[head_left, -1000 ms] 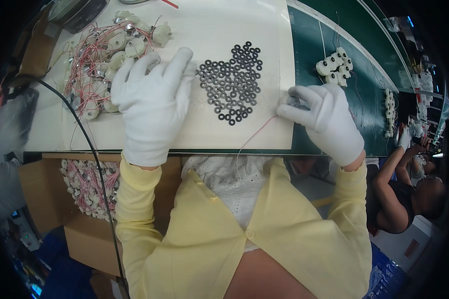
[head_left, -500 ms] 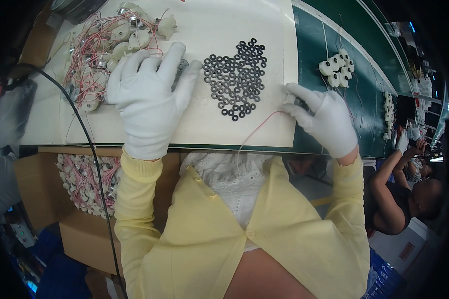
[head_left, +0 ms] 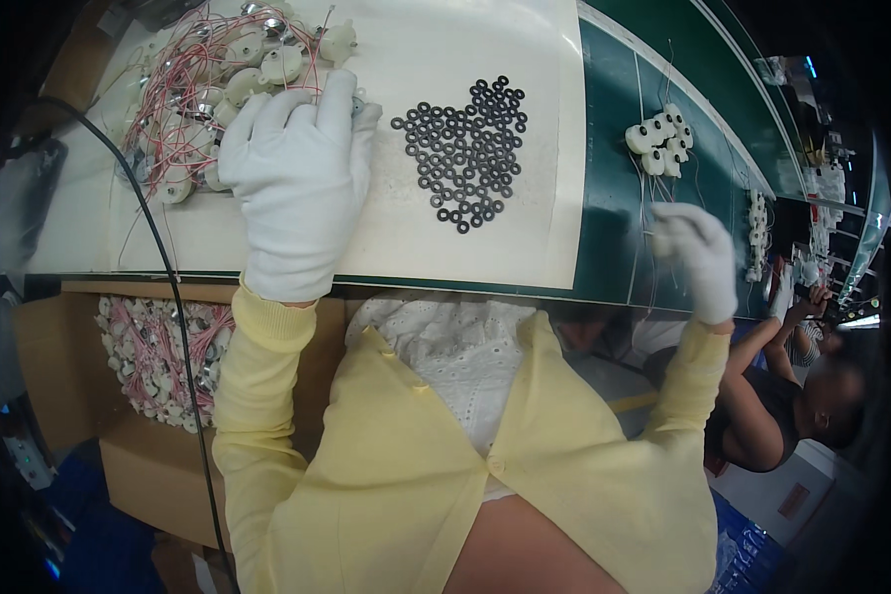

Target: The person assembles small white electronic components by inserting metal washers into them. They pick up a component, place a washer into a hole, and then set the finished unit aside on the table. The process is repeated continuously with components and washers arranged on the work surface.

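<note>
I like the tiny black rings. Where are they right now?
In the head view, the black rings lie on the white mat, right of the gloved left hand and left of the green belt.

A loose cluster of small black rings (head_left: 467,148) lies on a white mat (head_left: 485,247) on a green conveyor belt (head_left: 614,218). Below the bench edge, a cardboard box (head_left: 148,436) holds white parts with pink wires. A black cable (head_left: 173,297) crosses the left side. Another person (head_left: 792,396) sits at right.
</note>
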Action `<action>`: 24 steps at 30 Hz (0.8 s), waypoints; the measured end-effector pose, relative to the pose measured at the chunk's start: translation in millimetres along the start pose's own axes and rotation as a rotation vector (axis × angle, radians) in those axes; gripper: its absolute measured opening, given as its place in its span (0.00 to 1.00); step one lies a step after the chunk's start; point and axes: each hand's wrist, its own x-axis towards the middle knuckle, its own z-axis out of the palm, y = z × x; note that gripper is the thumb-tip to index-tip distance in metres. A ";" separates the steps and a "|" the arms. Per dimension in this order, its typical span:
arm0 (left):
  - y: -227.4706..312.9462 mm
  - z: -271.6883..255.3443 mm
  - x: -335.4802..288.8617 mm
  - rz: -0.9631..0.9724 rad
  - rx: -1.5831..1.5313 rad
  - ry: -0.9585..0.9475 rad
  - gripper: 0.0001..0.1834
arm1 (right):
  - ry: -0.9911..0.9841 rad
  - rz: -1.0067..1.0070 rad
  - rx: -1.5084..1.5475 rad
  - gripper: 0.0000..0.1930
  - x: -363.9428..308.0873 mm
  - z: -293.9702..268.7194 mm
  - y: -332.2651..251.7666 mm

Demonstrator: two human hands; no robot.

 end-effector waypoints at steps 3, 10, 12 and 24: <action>-3.9 3.0 0.2 0.045 0.016 0.064 0.17 | -0.073 -0.385 -0.282 0.12 13.5 53.2 -10.8; -3.5 6.6 2.3 0.028 -0.059 0.082 0.16 | -0.117 -0.454 -0.181 0.14 33.0 85.0 -10.6; -3.4 6.8 2.2 0.019 -0.073 0.088 0.15 | -0.157 -0.309 -0.093 0.15 34.1 84.3 -12.2; -5.9 10.6 1.9 0.020 -0.126 0.129 0.12 | -0.137 -0.573 -0.348 0.14 47.5 93.2 -31.2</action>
